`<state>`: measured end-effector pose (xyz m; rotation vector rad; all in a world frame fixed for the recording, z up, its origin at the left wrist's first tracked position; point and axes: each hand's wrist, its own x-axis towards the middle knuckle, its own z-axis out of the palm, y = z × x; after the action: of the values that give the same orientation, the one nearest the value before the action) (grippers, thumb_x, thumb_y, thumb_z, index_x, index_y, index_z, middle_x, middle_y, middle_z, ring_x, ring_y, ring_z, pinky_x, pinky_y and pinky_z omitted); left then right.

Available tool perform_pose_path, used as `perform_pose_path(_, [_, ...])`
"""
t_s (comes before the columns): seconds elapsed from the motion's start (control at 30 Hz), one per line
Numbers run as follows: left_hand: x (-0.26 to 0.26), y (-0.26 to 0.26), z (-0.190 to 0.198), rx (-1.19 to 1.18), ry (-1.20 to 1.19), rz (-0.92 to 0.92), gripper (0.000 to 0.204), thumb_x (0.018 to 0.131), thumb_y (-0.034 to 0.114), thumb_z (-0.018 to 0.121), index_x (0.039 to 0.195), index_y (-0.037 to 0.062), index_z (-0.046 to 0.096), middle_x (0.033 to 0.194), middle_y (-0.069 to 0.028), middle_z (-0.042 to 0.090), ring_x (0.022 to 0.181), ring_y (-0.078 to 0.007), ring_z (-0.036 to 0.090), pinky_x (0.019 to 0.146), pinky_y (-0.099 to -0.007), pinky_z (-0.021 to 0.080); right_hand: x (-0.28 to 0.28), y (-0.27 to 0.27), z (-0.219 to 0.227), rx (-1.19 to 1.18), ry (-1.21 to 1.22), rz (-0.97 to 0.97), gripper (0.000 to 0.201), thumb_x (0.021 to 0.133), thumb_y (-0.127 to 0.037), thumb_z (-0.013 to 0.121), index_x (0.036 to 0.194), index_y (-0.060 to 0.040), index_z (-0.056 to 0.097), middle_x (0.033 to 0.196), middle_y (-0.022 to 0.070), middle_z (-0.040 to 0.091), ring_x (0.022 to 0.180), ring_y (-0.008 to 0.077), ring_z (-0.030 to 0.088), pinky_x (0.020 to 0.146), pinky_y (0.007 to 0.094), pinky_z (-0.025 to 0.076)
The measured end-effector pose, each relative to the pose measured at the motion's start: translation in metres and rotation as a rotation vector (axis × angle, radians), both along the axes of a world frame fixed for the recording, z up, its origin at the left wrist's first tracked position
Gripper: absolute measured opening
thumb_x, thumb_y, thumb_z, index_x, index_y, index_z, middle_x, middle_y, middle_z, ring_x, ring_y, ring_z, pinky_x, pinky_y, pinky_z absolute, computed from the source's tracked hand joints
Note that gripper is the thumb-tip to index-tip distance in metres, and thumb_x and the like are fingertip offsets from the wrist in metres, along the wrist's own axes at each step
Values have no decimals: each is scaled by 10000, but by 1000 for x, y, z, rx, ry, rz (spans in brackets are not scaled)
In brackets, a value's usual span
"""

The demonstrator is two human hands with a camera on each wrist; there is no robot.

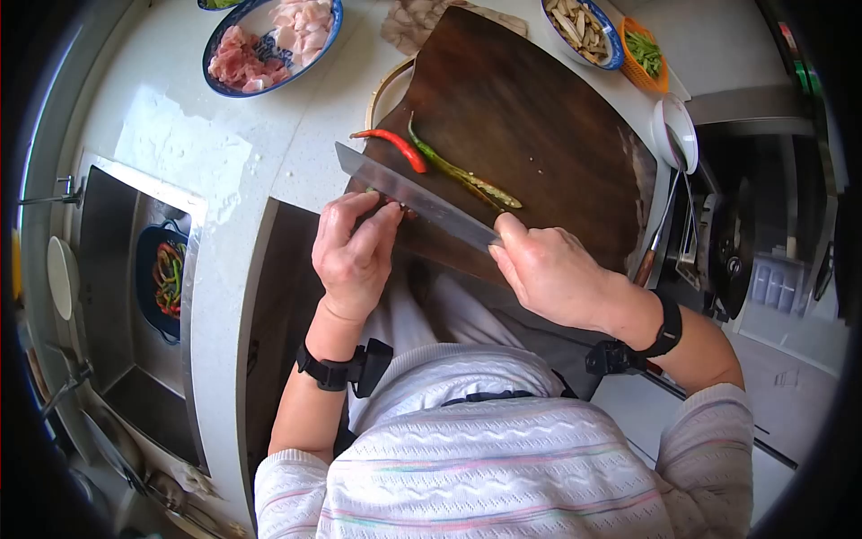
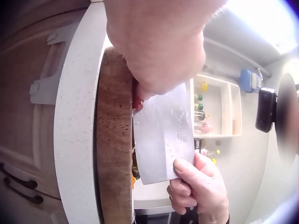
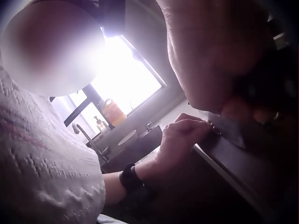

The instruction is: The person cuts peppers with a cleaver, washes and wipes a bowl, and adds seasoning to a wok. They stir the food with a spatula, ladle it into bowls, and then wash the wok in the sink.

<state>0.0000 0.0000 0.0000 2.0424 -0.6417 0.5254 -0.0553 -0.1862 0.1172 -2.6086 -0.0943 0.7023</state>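
Observation:
My right hand [image 1: 561, 274] grips a broad cleaver [image 1: 417, 199] near its handle end, thumb against the blade. The blade slants across the near left part of the dark wooden cutting board [image 1: 539, 99]. At the board's left edge my left hand [image 1: 355, 256] has its fingers bent down beside the blade. Those fingertips hold a red chili [image 2: 138, 101], mostly hidden by hand and blade. Just beyond the cleaver lie a red chili piece [image 1: 395, 146] and a long green chili [image 1: 458, 172], slit to show pale seeds.
A blue-rimmed bowl of raw meat [image 1: 334, 20] stands back left. At the back right are a bowl of pale slices [image 1: 616, 56] and an orange basket [image 1: 663, 83] with green pieces. The sink [image 1: 117, 341] on the left holds a dark colander [image 1: 148, 269] of cut peppers.

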Motion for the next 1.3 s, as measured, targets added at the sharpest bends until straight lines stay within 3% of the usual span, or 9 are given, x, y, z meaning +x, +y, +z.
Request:
perform_pose_path(0.07, [-6, -1, 0, -29, 52, 18, 204, 623, -34, 709, 805, 50, 668, 880, -88, 588, 779, -236, 581, 671, -303, 487, -3, 1, 2, -40, 19, -10, 154, 877, -125, 458, 820, 8, 403, 607, 220, 571, 623, 414, 583, 582, 492, 470])
perform_pose_path(0.1, [20, 16, 6, 63, -78, 5, 204, 623, -34, 709, 805, 50, 668, 880, -88, 588, 779, -236, 581, 671, -303, 487, 10, 7, -16, 54, -110, -25, 154, 877, -125, 458, 820, 8, 403, 607, 220, 571, 623, 414, 583, 582, 492, 470])
perform_pose_path(0.17, [7, 10, 6, 63, -41, 17, 158, 686, -24, 708, 819, 51, 671, 887, -79, 588, 768, -207, 588, 651, -273, 494, 7, -4, -8, 67, -67, -22, 163, 875, -122, 460, 816, 21, 408, 625, 234, 568, 644, 418, 580, 591, 487, 463])
perform_pose_path(0.43, [4, 11, 12, 60, 52, 23, 199, 714, -9, 690, 900, 54, 660, 924, -83, 587, 791, -210, 591, 673, -283, 503, 6, -13, -2, 126, -3, -43, 174, 874, -128, 467, 815, 30, 427, 658, 249, 567, 680, 422, 576, 620, 483, 455])
perform_pose_path(0.53, [10, 11, 16, 191, 80, 16, 248, 702, 14, 695, 943, 55, 655, 934, -75, 594, 803, -214, 590, 694, -287, 497, 5, -16, 4, 128, 28, -52, 174, 876, -132, 465, 819, 29, 431, 675, 257, 568, 695, 425, 575, 629, 489, 450])
perform_pose_path(0.9, [-3, -2, 15, 119, 31, -41, 219, 653, -7, 693, 852, 52, 624, 838, -67, 574, 741, -249, 548, 642, -324, 463, 1, -20, 5, 146, -95, -33, 165, 865, -127, 478, 821, 25, 431, 659, 240, 561, 670, 424, 567, 607, 501, 432])
perform_pose_path(1.0, [-9, -9, 15, 116, 12, -94, 206, 666, -4, 690, 853, 54, 628, 835, -67, 576, 734, -245, 553, 623, -321, 463, -16, -37, 16, 212, -279, -121, 167, 856, -104, 511, 789, 2, 401, 545, 209, 489, 556, 408, 535, 477, 461, 396])
perform_pose_path(1.1, [-1, -7, 26, 123, 25, -40, 212, 674, -5, 678, 870, 63, 633, 831, -69, 576, 733, -242, 558, 622, -324, 466, -37, -57, 20, 189, -265, -266, 165, 856, -93, 513, 788, 2, 396, 548, 211, 478, 546, 400, 529, 463, 441, 380])
perform_pose_path(1.3, [40, 6, 48, 473, 147, -60, 193, 711, 24, 633, 891, 90, 657, 809, -81, 553, 766, -262, 551, 675, -352, 456, -82, -95, 3, 112, -291, -433, 179, 863, -93, 512, 789, 13, 388, 595, 220, 500, 586, 414, 526, 479, 415, 379])
